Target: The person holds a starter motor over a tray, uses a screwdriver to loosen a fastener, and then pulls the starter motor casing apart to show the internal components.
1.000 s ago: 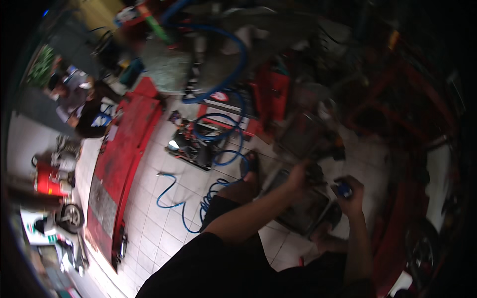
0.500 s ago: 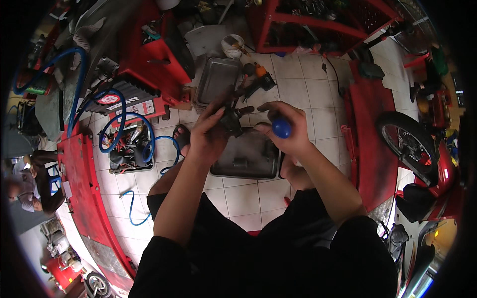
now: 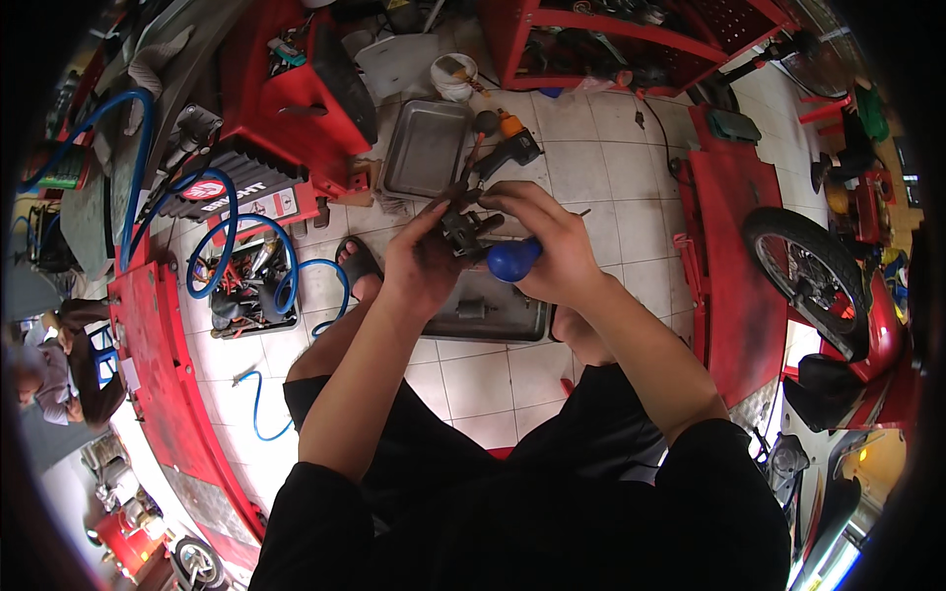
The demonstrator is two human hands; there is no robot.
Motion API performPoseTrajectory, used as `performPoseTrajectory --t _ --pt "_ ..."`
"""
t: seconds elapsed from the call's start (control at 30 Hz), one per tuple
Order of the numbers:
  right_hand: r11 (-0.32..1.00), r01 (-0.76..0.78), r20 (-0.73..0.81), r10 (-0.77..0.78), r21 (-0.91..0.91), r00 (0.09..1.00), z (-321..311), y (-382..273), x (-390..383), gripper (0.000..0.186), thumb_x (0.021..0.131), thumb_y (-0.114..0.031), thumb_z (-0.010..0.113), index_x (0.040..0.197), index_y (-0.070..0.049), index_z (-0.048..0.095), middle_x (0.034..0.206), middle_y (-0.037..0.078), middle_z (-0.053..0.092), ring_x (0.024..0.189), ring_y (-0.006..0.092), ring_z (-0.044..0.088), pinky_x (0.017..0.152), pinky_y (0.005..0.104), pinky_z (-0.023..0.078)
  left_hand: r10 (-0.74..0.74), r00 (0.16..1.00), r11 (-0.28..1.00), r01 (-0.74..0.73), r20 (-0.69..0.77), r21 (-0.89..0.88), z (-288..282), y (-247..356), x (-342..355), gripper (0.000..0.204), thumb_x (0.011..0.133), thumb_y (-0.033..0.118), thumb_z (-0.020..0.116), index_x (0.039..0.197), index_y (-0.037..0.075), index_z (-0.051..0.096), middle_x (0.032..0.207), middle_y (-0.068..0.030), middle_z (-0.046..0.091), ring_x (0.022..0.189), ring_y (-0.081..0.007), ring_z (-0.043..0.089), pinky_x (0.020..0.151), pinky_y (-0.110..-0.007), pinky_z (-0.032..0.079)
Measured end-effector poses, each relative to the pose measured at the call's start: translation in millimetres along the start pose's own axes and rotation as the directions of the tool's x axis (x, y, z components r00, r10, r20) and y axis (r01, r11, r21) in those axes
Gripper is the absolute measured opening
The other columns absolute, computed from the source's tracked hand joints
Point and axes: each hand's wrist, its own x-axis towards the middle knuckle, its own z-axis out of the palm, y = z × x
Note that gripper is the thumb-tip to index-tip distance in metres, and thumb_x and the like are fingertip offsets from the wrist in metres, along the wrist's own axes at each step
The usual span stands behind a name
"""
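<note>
There were two hands, one blue-handled tool and one dark metal part. The tiled floor carried two grey trays, one small cylindrical piece, one orange-and-black power tool, two red platforms and one open case.

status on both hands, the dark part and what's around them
Left hand holding dark metal part. Right hand holding blue-handled tool. Tray beneath, power tool beyond.

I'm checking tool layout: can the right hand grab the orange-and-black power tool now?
Probably not yet: the right hand grips a blue-handled screwdriver, though nothing apparent blocks the power tool.
</note>
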Motion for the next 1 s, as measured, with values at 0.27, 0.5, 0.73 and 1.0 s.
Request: performPoseTrajectory --t 0.27,0.5,0.73,1.0 --pt "0.997 0.065 0.019 -0.065 0.047 0.998 3 1 -1 0.044 0.064 -0.009 0.073 0.106 -0.006 0.061 0.105 0.009 0.062 0.085 0.0271 0.065 0.069 0.0321 0.054 0.203 0.967 0.927 -0.139 -0.156 0.348 -3 -7 1 0.046 0.088 0.018 0.057 0.131 0.003 0.047 0.115 -0.0088 0.055 0.101 -0.0179 0.057 0.082 -0.034 0.048" --pt "0.990 0.043 -0.021 -0.041 0.134 0.999 -19 9 0 0.017 0.072 -0.008 0.066 0.087 0.000 0.063 0.081 0.013 0.062 0.069 0.0277 0.060 0.061 0.0310 0.047 0.516 0.810 0.788 -0.322 -0.279 0.524 -8 -8 5 0.040 0.085 0.008 0.061 0.124 0.003 0.052 0.104 -0.0057 0.057 0.087 -0.0112 0.057 0.068 -0.024 0.048" --pt "0.691 -0.662 0.056 0.678 0.290 0.733 -59 -3 3 0.032 0.092 -0.024 0.050 0.098 0.005 0.062 0.072 0.008 0.058 0.064 0.0137 0.055 0.053 0.0245 0.040 0.162 0.821 0.987 -0.143 -0.548 0.077 -34 22 7 0.025 0.086 0.012 0.054 0.110 0.004 0.054 0.092 -0.0081 0.059 0.078 -0.0187 0.060 0.066 -0.037 0.054" --pt "0.222 -0.546 0.484 0.279 0.808 0.829 -83 21 -5 0.097 0.071 -0.065 0.065 0.129 0.007 0.034 0.117 0.022 0.053 0.098 0.0368 0.061 0.065 0.0429 0.053 0.358 0.738 0.933 -0.313 -0.572 0.180 -32 38 8 0.020 0.086 0.013 0.055 0.105 0.006 0.056 0.088 -0.0077 0.057 0.081 -0.0186 0.058 0.072 -0.044 0.055"
